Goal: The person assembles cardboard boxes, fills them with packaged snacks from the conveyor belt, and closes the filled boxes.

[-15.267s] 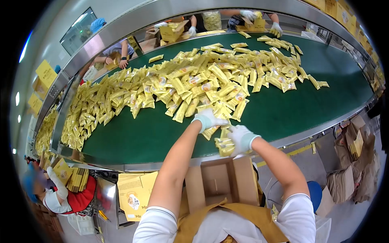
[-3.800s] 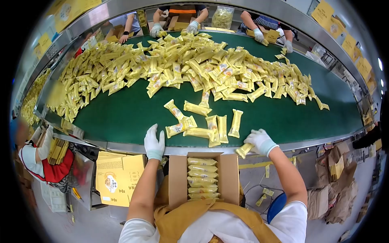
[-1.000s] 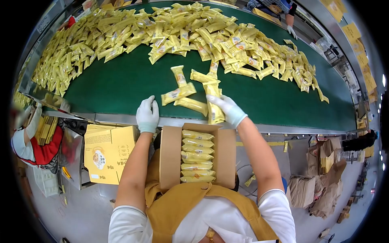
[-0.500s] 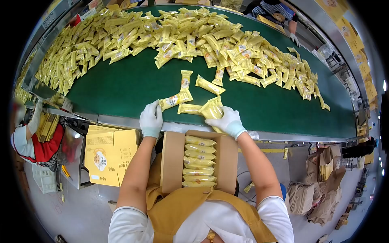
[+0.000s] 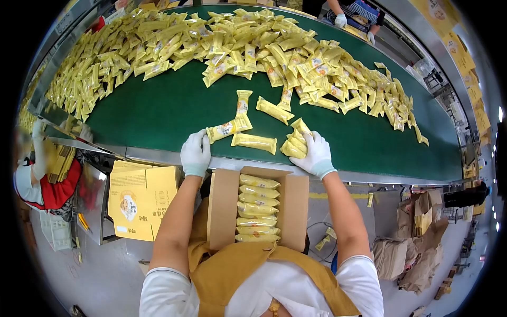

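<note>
My gloved left hand (image 5: 196,153) is at the belt's near edge, its fingers closed at the left end of a yellow snack packet (image 5: 224,129) lying on the green conveyor belt (image 5: 174,111). My gloved right hand (image 5: 317,156) grips a small bunch of yellow snack packets (image 5: 296,145) just above the belt edge. Between my hands lies a single packet (image 5: 254,142), with another packet (image 5: 274,111) behind it. An open cardboard box (image 5: 223,208) sits against my body below the belt, holding a row of stacked packets (image 5: 257,203).
A large heap of packets (image 5: 232,39) covers the belt's far side. Flat yellow cartons (image 5: 142,201) stand left of the box. A co-worker in a red apron (image 5: 63,182) is at left; another co-worker's gloved hand (image 5: 340,21) shows across the belt. Brown paper sacks (image 5: 393,256) lie at right.
My right hand has shifted right, carrying its packets away from the single packet between my hands. My left hand has barely moved. The co-worker's hands across the belt have moved.
</note>
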### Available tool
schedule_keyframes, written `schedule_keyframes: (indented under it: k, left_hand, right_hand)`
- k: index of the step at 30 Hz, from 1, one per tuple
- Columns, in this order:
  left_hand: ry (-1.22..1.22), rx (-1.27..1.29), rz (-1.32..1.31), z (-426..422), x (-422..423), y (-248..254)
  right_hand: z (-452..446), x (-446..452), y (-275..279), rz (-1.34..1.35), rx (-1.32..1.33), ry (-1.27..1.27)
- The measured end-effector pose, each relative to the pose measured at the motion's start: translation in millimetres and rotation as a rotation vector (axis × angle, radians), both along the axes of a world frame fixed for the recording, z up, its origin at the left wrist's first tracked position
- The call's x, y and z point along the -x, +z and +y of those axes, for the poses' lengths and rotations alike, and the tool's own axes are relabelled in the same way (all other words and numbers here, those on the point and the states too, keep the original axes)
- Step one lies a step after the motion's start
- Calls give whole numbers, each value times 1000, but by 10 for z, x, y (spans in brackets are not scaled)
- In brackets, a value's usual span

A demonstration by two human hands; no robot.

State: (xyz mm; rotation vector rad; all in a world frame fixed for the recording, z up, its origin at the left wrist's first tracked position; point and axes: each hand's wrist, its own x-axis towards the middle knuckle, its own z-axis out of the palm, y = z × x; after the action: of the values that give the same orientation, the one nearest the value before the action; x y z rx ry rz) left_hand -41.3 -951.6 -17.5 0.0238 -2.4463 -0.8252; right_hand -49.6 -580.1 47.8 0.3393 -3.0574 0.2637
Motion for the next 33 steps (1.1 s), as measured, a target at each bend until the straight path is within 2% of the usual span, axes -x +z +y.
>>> schedule_keyframes:
  k: [4, 5, 8, 10, 12, 14, 16, 18, 23, 26, 30, 31, 33]
  left_hand:
    - [11, -18, -19, -17, 19, 25]
    - [17, -26, -31, -15, 6, 6]
    - [8, -22, -45, -26, 1, 31]
    - [2, -29, -6, -33, -12, -9]
    - [-13, -39, 57, -41, -11, 7]
    - [-8, -2, 52, -59, -15, 0]
    - [-17, -5, 56, -65, -11, -26]
    - [-8, 21, 25, -68, -19, -25]
    - [-13, 44, 40, -93, -42, -17]
    - [-11, 47, 0, -97, -61, 24]
    - [-36, -8, -16, -116, -76, -1]
    - [-43, -26, -20, -129, -79, -5]
    - [-82, -232, 6, -149, -73, -60]
  right_hand:
    - [63, -177, 208, 190, 325, 106]
    - [26, -279, 328, 189, 480, 133]
    - [-115, -543, 697, 133, 775, 301]
    - [-195, -708, 883, -98, 883, 354]
    - [-312, -854, 1102, -150, 645, 513]
    - [-530, -996, 1233, -215, 169, 657]
    - [-834, -1174, 1275, -486, -227, 658]
    - [-1041, -1347, 1058, -473, -291, 694]
    - [-1240, -1634, 327, -369, -214, 666]
    - [-1239, -1839, -215, -132, -176, 636]
    - [-1191, -1825, -111, -82, -106, 662]
    - [-1160, -1787, 33, -142, 70, 674]
    - [-1032, -1604, 453, -266, 421, 690]
